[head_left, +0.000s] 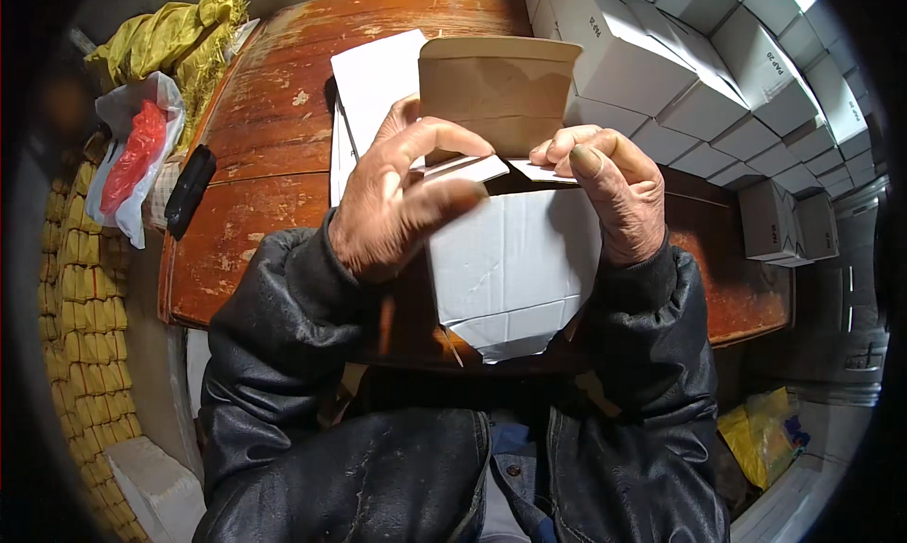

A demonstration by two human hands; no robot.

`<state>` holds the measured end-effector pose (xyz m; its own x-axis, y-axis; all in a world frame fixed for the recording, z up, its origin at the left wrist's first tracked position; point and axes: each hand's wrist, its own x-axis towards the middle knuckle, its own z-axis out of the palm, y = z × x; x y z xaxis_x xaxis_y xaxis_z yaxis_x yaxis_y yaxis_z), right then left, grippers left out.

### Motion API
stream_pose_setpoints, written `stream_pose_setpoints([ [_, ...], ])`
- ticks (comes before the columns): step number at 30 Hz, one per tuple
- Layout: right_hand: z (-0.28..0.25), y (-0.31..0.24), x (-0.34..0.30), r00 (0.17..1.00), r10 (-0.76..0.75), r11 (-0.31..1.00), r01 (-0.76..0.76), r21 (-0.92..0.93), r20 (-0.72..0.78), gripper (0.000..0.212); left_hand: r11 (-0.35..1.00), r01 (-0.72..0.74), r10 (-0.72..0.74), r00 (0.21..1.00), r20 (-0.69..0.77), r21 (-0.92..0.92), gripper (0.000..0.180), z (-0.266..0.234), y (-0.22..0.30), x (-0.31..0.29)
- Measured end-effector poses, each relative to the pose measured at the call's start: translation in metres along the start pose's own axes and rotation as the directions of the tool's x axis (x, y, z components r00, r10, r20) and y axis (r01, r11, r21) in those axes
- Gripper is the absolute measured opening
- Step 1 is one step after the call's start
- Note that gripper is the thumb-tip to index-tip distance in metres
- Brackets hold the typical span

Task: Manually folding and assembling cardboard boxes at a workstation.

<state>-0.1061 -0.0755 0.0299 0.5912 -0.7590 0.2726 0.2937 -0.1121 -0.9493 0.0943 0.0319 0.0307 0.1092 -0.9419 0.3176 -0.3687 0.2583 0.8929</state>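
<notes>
A white cardboard box [515, 259] sits in front of me at the near edge of the table, its upper end partly open. Its lid [496, 94] stands up at the far side, showing plain brown inside. Two small flaps lean over the opening, a left flap [472, 172] and a right flap [539, 172]. My left hand [392, 198] is open at the left flap, index fingertip at its edge, with the thumb apart and smeared by motion. Between thumb and fingers, my right hand [621, 193] pinches the right flap. The box's inside is mostly hidden.
Flat white cardboard pieces [378, 70] lie behind my left hand on the worn red-brown table [255, 155]. White boxes [642, 66] are stacked at the far right. A black object [191, 191] lies at the left edge, beside a red-and-white plastic bag [137, 160].
</notes>
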Motion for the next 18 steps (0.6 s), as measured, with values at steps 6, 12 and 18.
stream_pose_setpoints([
  [6, -0.006, -0.006, -0.005, 0.999, -0.050, 0.997, 0.049, -0.065, -0.015, 0.020, 0.968, -0.223, 0.215, 0.973, 0.080, 0.113, 0.048, 0.005, 0.011, 0.000],
  [12, -0.003, -0.007, -0.005, 0.996, 0.044, 0.996, -0.050, -0.070, -0.083, 0.023, 0.957, -0.258, 0.256, 0.966, 0.029, 0.134, 0.037, 0.006, 0.003, 0.002],
  [18, 0.006, 0.007, -0.002, 0.934, -0.247, 0.960, 0.200, -0.195, -0.259, 0.046, 0.994, -0.112, 0.112, 0.993, -0.024, 0.001, 0.032, 0.009, 0.001, -0.001],
])
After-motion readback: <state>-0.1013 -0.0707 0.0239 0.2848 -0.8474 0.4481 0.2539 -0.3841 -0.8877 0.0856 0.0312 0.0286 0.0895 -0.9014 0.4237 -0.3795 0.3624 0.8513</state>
